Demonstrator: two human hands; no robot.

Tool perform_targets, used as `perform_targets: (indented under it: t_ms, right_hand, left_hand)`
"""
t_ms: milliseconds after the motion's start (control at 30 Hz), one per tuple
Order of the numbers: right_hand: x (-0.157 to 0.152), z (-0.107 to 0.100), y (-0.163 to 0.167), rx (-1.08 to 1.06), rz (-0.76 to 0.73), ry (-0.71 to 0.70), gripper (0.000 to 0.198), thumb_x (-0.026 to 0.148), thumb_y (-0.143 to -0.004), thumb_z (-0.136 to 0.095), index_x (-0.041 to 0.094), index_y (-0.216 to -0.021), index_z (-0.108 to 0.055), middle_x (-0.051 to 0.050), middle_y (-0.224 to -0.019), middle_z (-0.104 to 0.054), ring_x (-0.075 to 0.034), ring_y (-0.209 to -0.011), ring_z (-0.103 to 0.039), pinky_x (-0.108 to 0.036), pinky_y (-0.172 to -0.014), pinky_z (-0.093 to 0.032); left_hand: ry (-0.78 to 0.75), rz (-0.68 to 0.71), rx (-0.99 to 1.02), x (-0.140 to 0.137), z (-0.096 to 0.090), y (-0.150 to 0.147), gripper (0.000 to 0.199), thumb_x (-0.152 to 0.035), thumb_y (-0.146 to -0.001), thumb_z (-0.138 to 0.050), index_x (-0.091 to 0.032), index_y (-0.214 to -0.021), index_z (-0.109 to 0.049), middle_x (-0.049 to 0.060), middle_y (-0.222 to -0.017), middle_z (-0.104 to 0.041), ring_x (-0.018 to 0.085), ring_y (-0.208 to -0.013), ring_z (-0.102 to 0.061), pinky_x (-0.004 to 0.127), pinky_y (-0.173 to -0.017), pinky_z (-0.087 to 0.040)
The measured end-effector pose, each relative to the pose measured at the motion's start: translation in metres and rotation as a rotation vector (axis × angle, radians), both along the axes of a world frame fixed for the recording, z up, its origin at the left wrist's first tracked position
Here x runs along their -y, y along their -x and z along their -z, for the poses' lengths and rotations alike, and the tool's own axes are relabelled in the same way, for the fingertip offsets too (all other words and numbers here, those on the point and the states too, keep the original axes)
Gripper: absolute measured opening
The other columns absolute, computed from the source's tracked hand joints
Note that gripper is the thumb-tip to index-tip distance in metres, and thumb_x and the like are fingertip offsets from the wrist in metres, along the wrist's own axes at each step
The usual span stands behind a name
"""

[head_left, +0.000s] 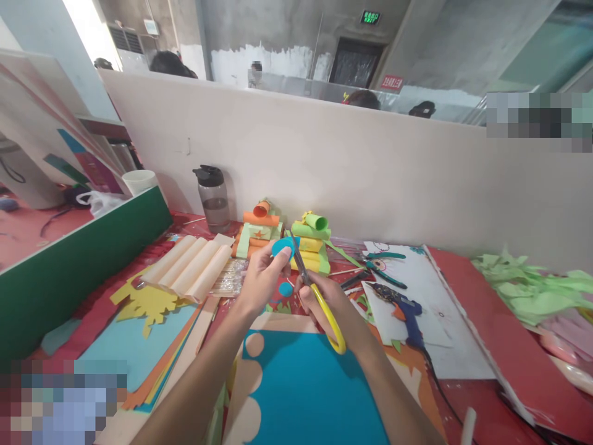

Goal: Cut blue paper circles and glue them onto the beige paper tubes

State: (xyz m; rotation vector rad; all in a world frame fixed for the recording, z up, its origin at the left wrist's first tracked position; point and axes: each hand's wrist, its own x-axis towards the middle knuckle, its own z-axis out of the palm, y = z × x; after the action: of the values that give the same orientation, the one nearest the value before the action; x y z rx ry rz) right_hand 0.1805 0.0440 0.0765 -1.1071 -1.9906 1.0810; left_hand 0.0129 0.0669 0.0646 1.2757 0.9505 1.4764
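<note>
**Beyond the far edge of the large blue sheet [319,389], scissors meet a small blue paper piece**

The left hand [265,279] is raised just past the sheet's far edge, its forearm reaching in across the sheet's left side. Thumb and fingers are pinched together on the blue paper piece [282,248], which has a rounded left side. The right hand [322,300], its forearm crossing the sheet's right side, is curled around the yellow-handled scissors [302,271]; one yellow loop hangs over the sheet. The blades point away from the sheet and reach the piece's right side.

The only legible writing is "EXIT" on a green sign [370,17] high on the wall far beyond the sheet; the characters on a red sign [391,83] below it are too small to read.

The held piece is farther off than the sheet, at the left fingertips and ahead of the right hand. Nearer the sheet's far edge lies a small blue disc [285,289]. The sheet's own left edge is scalloped with round cut-outs. Farther beyond it stand an orange paper model [259,233] and a green-and-yellow one [311,245]. Cream paper rolls [188,267] lie to the sheet's far left, a blue glue gun [410,318] to its far right.
</note>
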Motion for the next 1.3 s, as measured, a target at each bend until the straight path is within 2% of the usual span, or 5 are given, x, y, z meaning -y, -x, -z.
perform_targets:
  t_ms: [500, 633, 967, 1100, 1300]
  right_hand:
    - [0.000, -0.006, -0.004, -0.002, -0.022, 0.088, 0.048, 0.067, -0.092, -0.052, 0.019, -0.094, -0.056, 0.004, -0.061, -0.050, -0.011, -0.048, -0.043, -0.022, -0.046, -0.034]
    - [-0.001, -0.008, -0.003, 0.007, -0.012, 0.113, 0.048, 0.068, -0.091, -0.052, 0.020, -0.087, -0.054, 0.004, -0.059, -0.049, -0.011, -0.046, -0.043, -0.021, -0.045, -0.033]
    - [-0.002, 0.000, 0.000, -0.026, 0.010, 0.088, 0.047, 0.067, -0.092, -0.053, 0.020, -0.086, -0.054, 0.004, -0.058, -0.049, -0.012, -0.048, -0.045, -0.022, -0.047, -0.037]
    - [0.000, 0.005, 0.004, -0.074, 0.018, 0.097, 0.044, 0.064, -0.093, -0.053, 0.021, -0.088, -0.052, 0.006, -0.059, -0.047, -0.012, -0.049, -0.045, -0.022, -0.049, -0.036]
    - [0.002, 0.008, 0.007, -0.091, 0.001, 0.065, 0.041, 0.060, -0.094, -0.055, 0.020, -0.085, -0.053, 0.005, -0.064, -0.049, -0.011, -0.053, -0.046, -0.022, -0.051, -0.036]
  left_hand:
    - [0.065, 0.074, -0.076, 0.002, -0.010, 0.008, 0.036, -0.043, -0.091, -0.059, -0.018, -0.066, -0.052, -0.003, -0.062, -0.052, 0.010, -0.056, -0.046, 0.023, -0.056, -0.036]
    - [0.050, 0.083, -0.087, 0.002, -0.012, 0.011, 0.036, -0.042, -0.091, -0.059, -0.018, -0.065, -0.051, -0.003, -0.060, -0.052, 0.010, -0.057, -0.047, 0.023, -0.059, -0.038]
    - [0.057, 0.091, 0.011, -0.001, -0.003, 0.007, 0.033, -0.044, -0.091, -0.061, -0.018, -0.073, -0.055, -0.003, -0.063, -0.052, 0.010, -0.060, -0.048, 0.023, -0.061, -0.039]
    - [0.013, 0.032, 0.108, 0.002, 0.003, -0.005, 0.033, -0.046, -0.093, -0.060, -0.019, -0.074, -0.053, -0.004, -0.061, -0.050, 0.010, -0.057, -0.047, 0.022, -0.057, -0.038]
    - [-0.026, -0.154, 0.057, 0.005, 0.004, -0.013, 0.038, -0.043, -0.097, -0.054, -0.018, -0.068, -0.047, -0.004, -0.059, -0.049, 0.009, -0.056, -0.044, 0.022, -0.055, -0.036]
